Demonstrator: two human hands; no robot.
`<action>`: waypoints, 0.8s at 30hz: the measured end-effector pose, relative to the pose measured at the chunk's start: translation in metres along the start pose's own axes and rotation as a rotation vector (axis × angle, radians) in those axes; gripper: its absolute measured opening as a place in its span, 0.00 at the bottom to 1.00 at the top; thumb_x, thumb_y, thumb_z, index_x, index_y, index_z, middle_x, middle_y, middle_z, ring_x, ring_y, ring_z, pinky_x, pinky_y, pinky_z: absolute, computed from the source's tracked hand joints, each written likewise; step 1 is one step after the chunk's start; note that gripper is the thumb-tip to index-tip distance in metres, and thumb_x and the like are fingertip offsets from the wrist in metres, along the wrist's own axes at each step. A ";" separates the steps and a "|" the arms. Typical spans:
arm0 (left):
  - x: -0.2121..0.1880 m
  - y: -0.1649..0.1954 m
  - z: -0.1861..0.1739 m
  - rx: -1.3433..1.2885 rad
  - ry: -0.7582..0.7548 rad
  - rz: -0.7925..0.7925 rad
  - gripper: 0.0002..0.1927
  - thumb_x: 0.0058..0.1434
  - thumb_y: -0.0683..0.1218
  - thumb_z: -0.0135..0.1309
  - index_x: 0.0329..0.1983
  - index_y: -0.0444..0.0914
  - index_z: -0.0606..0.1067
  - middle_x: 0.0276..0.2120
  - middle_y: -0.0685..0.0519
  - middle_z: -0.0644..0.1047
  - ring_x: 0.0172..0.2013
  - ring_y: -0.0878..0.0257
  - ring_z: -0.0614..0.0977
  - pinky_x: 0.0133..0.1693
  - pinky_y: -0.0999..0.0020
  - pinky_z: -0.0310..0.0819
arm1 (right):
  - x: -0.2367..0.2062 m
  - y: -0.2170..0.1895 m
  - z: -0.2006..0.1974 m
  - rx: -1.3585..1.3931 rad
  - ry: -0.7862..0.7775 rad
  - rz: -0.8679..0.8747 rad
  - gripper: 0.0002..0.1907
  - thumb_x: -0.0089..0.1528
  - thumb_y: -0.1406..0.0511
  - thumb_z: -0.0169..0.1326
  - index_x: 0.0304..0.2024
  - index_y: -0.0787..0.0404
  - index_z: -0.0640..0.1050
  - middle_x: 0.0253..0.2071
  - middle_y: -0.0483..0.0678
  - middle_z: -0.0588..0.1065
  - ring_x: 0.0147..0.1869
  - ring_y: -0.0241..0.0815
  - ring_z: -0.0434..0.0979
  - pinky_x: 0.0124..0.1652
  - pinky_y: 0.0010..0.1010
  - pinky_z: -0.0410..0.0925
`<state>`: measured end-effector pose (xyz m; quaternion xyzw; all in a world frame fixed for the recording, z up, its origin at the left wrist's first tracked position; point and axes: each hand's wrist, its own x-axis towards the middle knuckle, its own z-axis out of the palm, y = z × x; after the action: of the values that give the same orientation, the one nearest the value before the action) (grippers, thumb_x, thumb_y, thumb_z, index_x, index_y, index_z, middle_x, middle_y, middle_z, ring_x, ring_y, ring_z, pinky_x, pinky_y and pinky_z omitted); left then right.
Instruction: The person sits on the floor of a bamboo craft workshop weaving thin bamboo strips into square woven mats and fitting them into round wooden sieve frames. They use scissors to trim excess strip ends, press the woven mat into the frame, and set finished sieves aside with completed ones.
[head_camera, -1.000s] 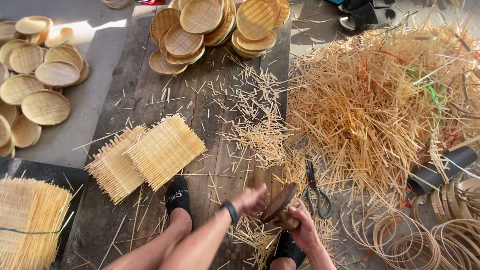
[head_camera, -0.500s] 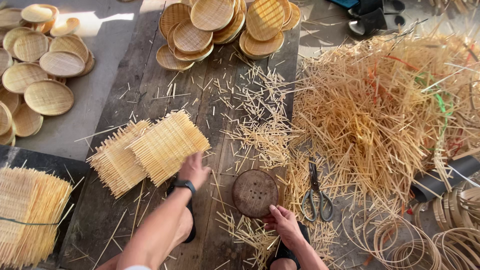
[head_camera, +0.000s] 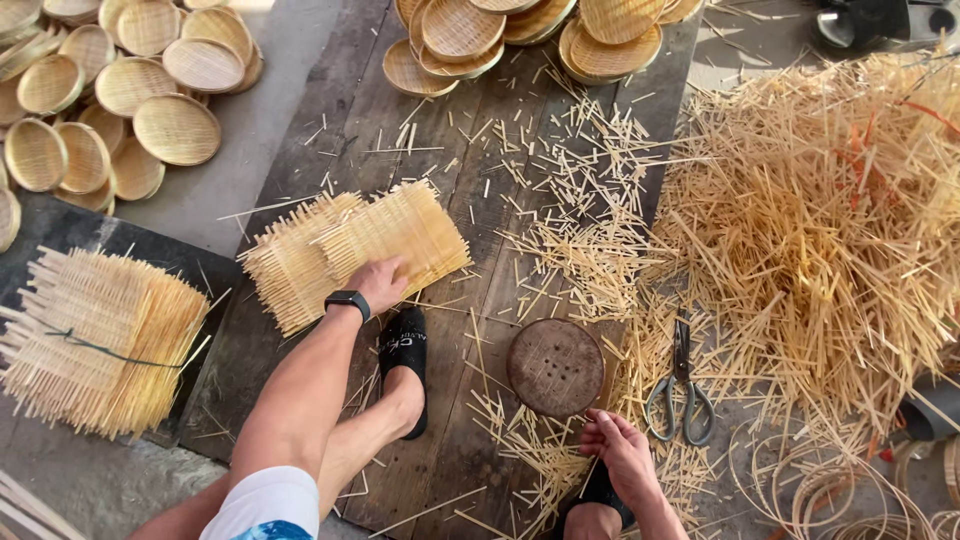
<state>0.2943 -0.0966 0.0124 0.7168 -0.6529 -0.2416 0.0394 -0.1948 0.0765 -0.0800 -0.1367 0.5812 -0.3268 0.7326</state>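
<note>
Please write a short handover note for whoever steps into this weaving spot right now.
Left hand: reached out, palm resting on the top woven mat of the two overlapping ones on the boards; not gripping it as far as I can see.
Right hand: low by the right foot, among cut bamboo slivers, holding nothing that shows.
Round wooden disc lies flat between the feet; scissors lie to its right, untouched.
Done: finished round baskets piled at top left and top centre.
Left: the two mats, the tied mat bundle at far left, and the big pile of loose strips at right.
</note>
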 end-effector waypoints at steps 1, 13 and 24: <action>-0.004 0.005 -0.008 -0.009 0.164 -0.040 0.14 0.64 0.45 0.56 0.53 0.40 0.77 0.39 0.39 0.81 0.43 0.42 0.81 0.46 0.50 0.75 | 0.000 0.000 -0.001 0.008 0.002 0.002 0.19 0.69 0.61 0.48 0.52 0.70 0.78 0.35 0.51 0.76 0.35 0.42 0.78 0.37 0.35 0.75; -0.023 0.023 0.013 -0.077 0.312 -0.035 0.11 0.59 0.40 0.54 0.43 0.41 0.81 0.31 0.45 0.82 0.30 0.47 0.83 0.34 0.52 0.78 | 0.009 0.002 -0.017 0.089 0.057 -0.084 0.16 0.68 0.62 0.52 0.51 0.69 0.78 0.35 0.50 0.77 0.36 0.40 0.77 0.37 0.33 0.73; -0.059 0.095 -0.008 -0.737 0.690 0.633 0.16 0.65 0.37 0.49 0.22 0.47 0.72 0.24 0.55 0.76 0.32 0.62 0.81 0.37 0.67 0.76 | -0.016 -0.041 0.003 0.226 -0.143 -0.244 0.23 0.71 0.54 0.46 0.51 0.68 0.77 0.39 0.50 0.78 0.40 0.43 0.77 0.40 0.36 0.72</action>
<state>0.2085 -0.0562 0.0716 0.4633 -0.6576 -0.1820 0.5656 -0.2070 0.0556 -0.0430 -0.1458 0.4662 -0.4659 0.7378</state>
